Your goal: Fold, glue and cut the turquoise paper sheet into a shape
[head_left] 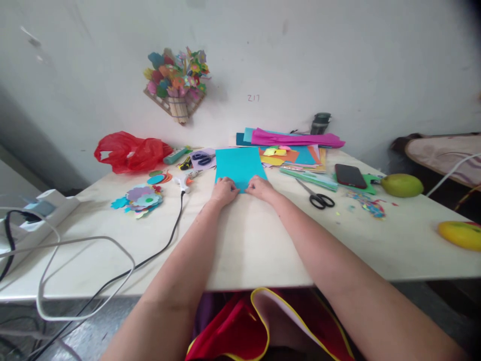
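On our pale table (255, 240) we have a blue sheet (240, 163) lying in the middle, its near edge pinched by our curled left hand (224, 190) and right hand (260, 188), while tiny coloured scraps (376, 209) lie off to the right.

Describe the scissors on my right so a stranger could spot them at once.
On the white table, find the blue sheet, then look right, past the right hand. The black-handled scissors lie beside pale green paper, on the side nearer you. Unlike the other scissors, left of the sheet, they aren't on purple paper.
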Tool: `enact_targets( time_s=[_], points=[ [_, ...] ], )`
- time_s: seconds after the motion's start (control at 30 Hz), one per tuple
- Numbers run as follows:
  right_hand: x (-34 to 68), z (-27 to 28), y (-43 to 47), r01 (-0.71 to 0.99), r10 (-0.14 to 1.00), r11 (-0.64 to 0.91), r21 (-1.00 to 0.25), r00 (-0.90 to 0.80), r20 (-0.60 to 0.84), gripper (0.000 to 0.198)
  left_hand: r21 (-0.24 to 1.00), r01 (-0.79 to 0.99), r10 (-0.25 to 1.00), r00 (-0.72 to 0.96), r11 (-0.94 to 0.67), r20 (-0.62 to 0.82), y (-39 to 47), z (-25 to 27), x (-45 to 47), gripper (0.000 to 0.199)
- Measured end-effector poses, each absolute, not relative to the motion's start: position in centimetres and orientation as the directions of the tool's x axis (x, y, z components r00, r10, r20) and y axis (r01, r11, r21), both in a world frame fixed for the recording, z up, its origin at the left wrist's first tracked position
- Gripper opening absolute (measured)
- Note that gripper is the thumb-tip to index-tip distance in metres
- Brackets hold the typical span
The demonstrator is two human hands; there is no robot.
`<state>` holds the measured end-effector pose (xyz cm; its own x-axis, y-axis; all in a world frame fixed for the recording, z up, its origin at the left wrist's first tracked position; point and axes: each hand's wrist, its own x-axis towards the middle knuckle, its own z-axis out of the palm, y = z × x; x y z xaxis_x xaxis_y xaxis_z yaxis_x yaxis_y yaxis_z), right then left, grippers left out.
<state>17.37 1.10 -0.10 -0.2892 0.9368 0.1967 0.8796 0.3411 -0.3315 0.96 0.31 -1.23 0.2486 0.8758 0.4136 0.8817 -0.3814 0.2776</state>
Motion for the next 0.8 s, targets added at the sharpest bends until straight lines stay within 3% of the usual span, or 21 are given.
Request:
enact_targets(
  time_s=[0.37, 0.8],
  points=[
    [17.5, -0.5, 1.4, 0.868, 0.931, 0.354, -0.349, -0.293, 0.216, 0.020, 0.227, 0.944, 0.921, 0.148, -0.240, 0.360, -0.8, -0.5, 1.6, 0.020],
    [16.8, 0.2, 0.8, 0.915, 0.958, 0.262, -0.307, -0.209, 0.195, 0.028, 0.301, 0.946, 0.938, 0.007, -0.118, 0.347, -0.7, -0.2, 1.2, 0.033]
  ],
)
